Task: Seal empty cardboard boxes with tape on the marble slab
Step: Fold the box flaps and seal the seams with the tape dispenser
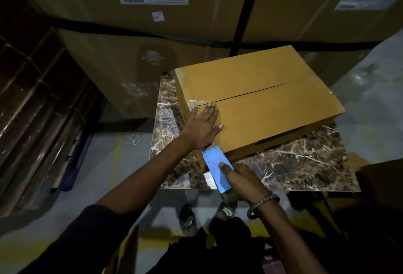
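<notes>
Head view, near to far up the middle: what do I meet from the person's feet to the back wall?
Sandalled feet → blue tape dispenser gripped by the right hand → veined marble slab → yellow-brown cardboard box → big stacked brown cartons.

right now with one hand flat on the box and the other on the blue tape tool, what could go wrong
1. The seam gapes open along most of the box; tape laid over it may bridge the gap and seal poorly.
2. The left hand presses only near the taped end, so the far flaps could lift.
3. The right hand holds the blue tape tool low at the marble slab edge, away from the seam; the tape may crease.
</notes>
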A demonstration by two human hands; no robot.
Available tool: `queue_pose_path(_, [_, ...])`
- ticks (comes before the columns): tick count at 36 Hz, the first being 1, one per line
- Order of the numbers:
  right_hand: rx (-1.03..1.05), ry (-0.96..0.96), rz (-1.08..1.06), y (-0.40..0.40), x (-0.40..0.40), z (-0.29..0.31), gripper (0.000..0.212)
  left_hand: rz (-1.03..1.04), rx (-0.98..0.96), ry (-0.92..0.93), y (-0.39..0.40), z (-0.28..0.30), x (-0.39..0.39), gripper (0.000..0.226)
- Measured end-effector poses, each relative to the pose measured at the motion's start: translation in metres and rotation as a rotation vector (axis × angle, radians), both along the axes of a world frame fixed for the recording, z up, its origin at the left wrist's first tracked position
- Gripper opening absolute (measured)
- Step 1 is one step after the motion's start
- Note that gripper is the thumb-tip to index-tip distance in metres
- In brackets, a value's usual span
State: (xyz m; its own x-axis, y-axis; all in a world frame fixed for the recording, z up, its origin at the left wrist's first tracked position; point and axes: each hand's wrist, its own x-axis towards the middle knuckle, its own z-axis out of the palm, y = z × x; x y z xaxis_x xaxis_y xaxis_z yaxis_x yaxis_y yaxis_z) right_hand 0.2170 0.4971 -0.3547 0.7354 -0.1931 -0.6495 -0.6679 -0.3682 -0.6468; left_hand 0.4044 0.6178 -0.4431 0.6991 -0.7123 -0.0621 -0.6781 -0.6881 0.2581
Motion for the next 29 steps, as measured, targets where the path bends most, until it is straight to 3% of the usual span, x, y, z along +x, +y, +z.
queue_pose_path(5, [-0.011, 0.008, -0.02, 0.004, -0.009, -0.001, 0.052, 0.053, -0.038, -0.069, -0.003, -0.015, -0.001, 0.076])
queue_pose_path(9, [0.046, -0.023, -0.082, 0.006, -0.019, -0.007, 0.078, 0.057, -0.033, -0.092, 0.0, -0.014, 0.0, 0.075])
queue_pose_path(14, [0.1, 0.016, -0.172, -0.004, -0.035, -0.015, 0.062, 0.064, -0.051, -0.071, -0.004, -0.013, 0.001, 0.076])
queue_pose_path(18, [0.21, 0.049, -0.239, -0.009, -0.052, -0.02, 0.032, 0.078, -0.043, -0.081, -0.005, -0.013, -0.002, 0.077])
queue_pose_path(29, [0.14, 0.039, -0.227, -0.01, -0.047, -0.025, 0.035, 0.088, -0.062, -0.089, -0.005, -0.013, -0.004, 0.077])
